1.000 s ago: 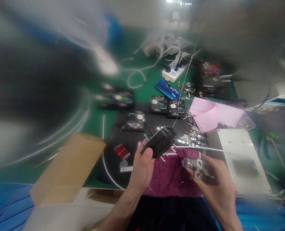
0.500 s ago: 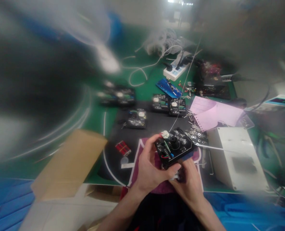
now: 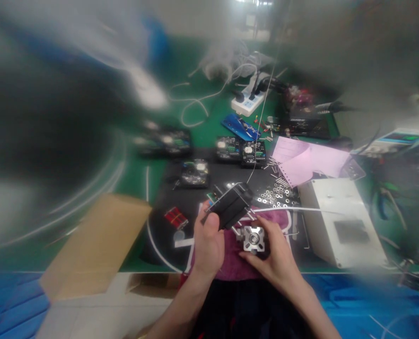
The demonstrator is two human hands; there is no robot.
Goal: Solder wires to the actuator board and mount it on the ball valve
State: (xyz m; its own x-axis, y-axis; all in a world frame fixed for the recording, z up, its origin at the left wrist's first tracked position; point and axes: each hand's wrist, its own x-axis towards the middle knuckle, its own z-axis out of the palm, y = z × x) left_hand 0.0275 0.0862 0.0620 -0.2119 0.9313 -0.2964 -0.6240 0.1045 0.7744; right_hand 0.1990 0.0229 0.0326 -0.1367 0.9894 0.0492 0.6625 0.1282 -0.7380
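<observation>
My left hand [image 3: 207, 247] grips a black boxy module [image 3: 232, 207], tilted so that its side faces up. The edge of a circuit board shows near my left thumb, and thin metal pins stick out of its lower right side. Thumb and fingers of my right hand [image 3: 278, 252] are closed around a small square metal motor [image 3: 254, 239], its silver face with a round centre turned up. The motor sits just below the module's pins; whether they touch I cannot tell. Under both hands lies a purple cloth [image 3: 235, 266] with a white border.
Several similar board modules [image 3: 194, 173] stand on the black mat [image 3: 167, 197]. Loose washers [image 3: 275, 195] and metal pins lie by pink paper sheets [image 3: 296, 157]. A white box [image 3: 340, 221] is at right, cardboard [image 3: 99, 245] at left. A power strip [image 3: 246, 103] stands behind.
The module has turned from board face up to side up in my left hand. My right hand has drawn slightly away, and the motor's square face now shows. The view has shifted a little.
</observation>
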